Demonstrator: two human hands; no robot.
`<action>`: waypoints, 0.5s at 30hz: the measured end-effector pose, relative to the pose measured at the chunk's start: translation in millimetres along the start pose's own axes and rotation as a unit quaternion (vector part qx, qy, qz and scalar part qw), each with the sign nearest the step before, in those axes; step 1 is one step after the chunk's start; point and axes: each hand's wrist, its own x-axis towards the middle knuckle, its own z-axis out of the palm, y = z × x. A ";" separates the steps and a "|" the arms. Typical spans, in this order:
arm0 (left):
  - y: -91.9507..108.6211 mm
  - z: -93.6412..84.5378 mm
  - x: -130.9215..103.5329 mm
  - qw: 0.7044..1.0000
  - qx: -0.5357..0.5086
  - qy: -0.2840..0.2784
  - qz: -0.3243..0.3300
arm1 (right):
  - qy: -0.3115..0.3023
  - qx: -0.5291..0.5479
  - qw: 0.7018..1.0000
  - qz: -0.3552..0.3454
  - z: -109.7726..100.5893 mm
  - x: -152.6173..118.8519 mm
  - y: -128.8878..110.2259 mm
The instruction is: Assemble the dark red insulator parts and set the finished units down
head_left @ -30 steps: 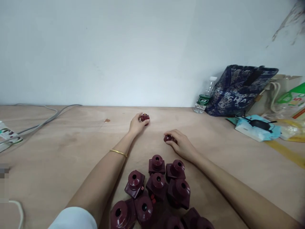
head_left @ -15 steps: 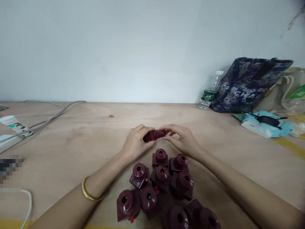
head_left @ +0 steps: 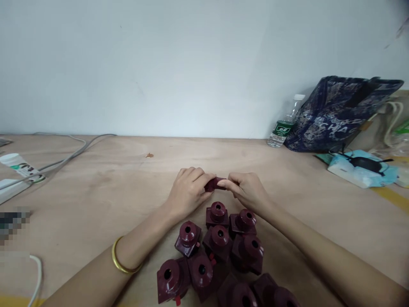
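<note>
Left hand [head_left: 191, 192]: grip tight on left end of dark red piece [head_left: 211, 185]. Piece between hands, just past bunch of dark red parts [head_left: 220, 239] standing on table [head_left: 96, 213]. Right hand [head_left: 247, 190]: grip pinching right end. Looks unfinished; can't tell how much left.

Approach from the near side is obstructed by closely grouped maroon parts [head_left: 220, 245]. Forward reach is bounded by the wall [head_left: 191, 68]. Beyond the left hand [head_left: 188, 189] and right hand [head_left: 251, 190], passage is afforded across the tabletop [head_left: 111, 187] between the cables [head_left: 76, 152] at left and the bottle [head_left: 281, 128] and bag [head_left: 335, 115] at right.
</note>
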 end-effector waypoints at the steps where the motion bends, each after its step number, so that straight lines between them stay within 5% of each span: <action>1: 0.0 0.3 0.9 1.000 0.001 -0.002 -0.003 | -0.013 -0.024 1.000 0.003 -1.3 0.5 -0.4; 9: -1.3 -1.8 3.0 0.998 -0.025 -0.029 -0.053 | -0.059 0.090 0.992 -0.060 -10.7 2.8 -3.0; 15: -3.6 -5.9 -0.5 0.965 -0.198 -0.040 -0.164 | -0.064 0.028 0.997 0.015 -12.5 1.9 2.4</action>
